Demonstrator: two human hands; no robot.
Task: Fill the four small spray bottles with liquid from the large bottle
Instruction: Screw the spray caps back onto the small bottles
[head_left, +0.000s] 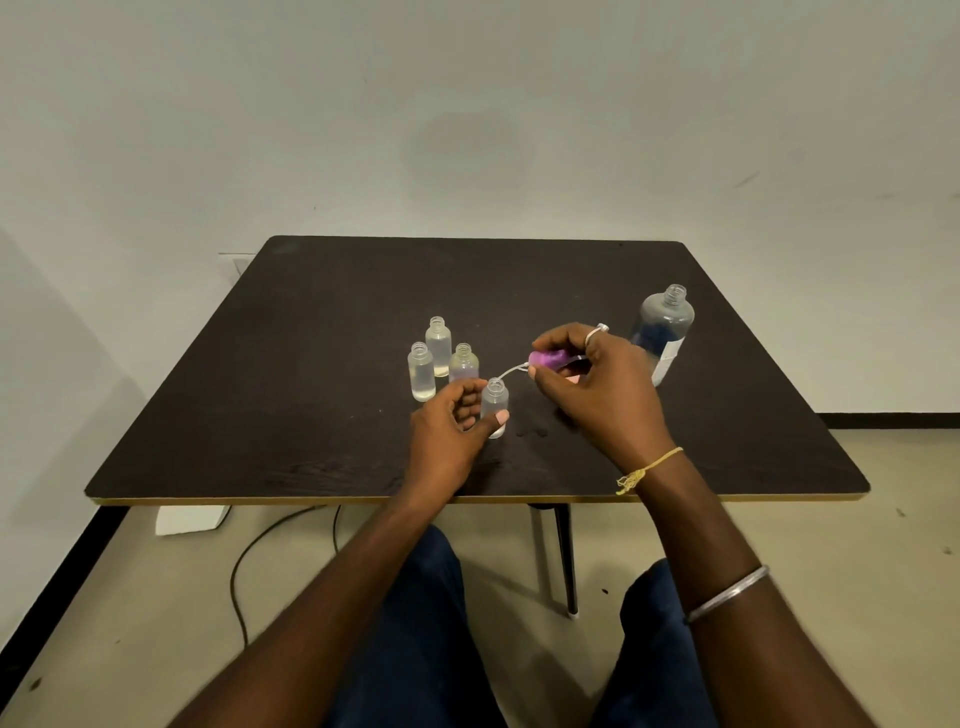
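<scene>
Our left hand (452, 421) curls around the nearest small bottle (494, 408), standing uncapped on the dark table (322, 332). Our right hand (597, 384) pinches a purple spray cap (548, 359), its dip tube (508, 371) arcing toward that bottle's mouth. Three more open small bottles (439, 361) cluster just behind; the large bottle (665, 332) stands uncapped to the right.

Three small bottles (440, 358) cluster left of centre on the counter (322, 322); the large bottle (664, 332) stands far right, open surface between.
</scene>
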